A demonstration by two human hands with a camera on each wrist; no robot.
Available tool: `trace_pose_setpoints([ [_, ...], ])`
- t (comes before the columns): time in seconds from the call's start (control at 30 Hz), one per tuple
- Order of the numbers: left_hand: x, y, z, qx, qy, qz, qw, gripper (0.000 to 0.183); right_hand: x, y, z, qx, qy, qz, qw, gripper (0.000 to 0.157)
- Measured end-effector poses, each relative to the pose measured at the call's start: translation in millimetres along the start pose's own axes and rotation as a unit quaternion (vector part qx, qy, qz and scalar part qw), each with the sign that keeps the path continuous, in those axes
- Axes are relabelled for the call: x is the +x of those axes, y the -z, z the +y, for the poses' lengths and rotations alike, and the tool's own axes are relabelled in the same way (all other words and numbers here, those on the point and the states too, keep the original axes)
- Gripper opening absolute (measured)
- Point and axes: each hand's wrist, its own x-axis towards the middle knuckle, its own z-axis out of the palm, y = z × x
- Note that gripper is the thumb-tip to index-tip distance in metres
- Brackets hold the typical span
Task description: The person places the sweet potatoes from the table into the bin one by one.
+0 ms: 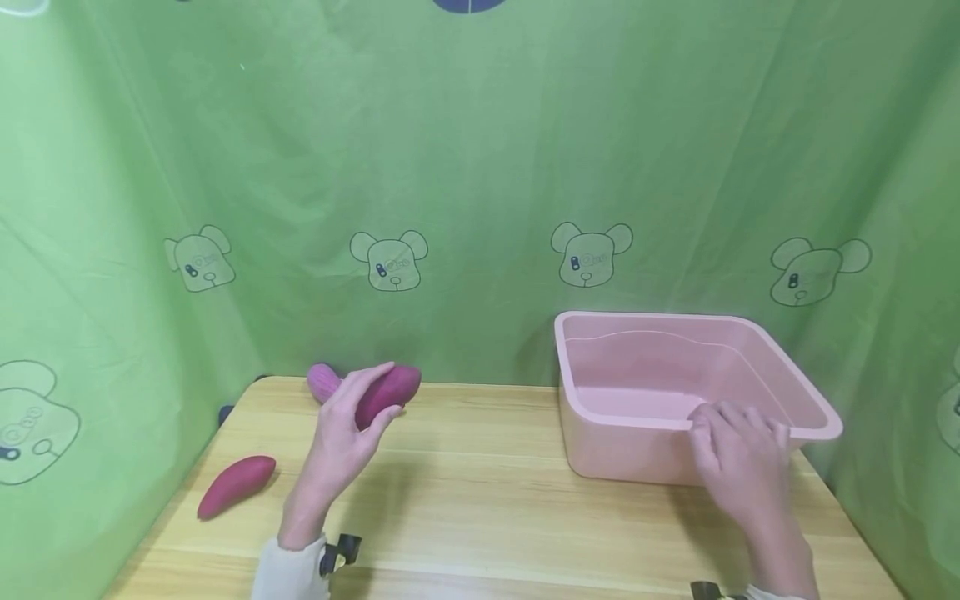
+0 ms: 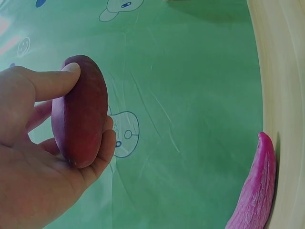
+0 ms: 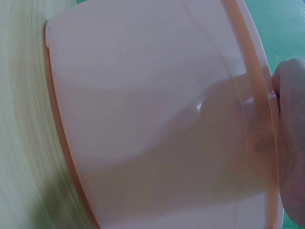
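Observation:
My left hand (image 1: 348, 429) holds a dark purple-red sweet potato (image 2: 81, 114) above the back left of the table, thumb on one side and fingers on the other. Behind that hand lies a lighter purple, wrinkled, elongated vegetable (image 1: 323, 382), its ridged pink tip (image 2: 259, 186) visible in the left wrist view. Another smooth red-purple sweet potato (image 1: 237, 486) rests near the table's left edge. On the right, my right hand (image 1: 742, 458) grips the near rim of a pink plastic basin (image 1: 630, 446), fingers curled over it. The visible part of the basin's floor is bare.
A wooden table (image 1: 480, 517) carries everything. Green curtain (image 1: 480, 167) with bear-head prints hangs close behind the table and along both sides. The basin stands at the back right, near the table's right edge.

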Motion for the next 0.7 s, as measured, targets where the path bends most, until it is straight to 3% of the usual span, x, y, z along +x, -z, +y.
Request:
trace_pose_setpoints([
  [0.7,4.2,-13.3,11.2,-0.018,-0.012,-0.013,0.9997,0.057,-0.7,-1.4,1.8,0.001,0.000,0.001,1.000,0.025],
])
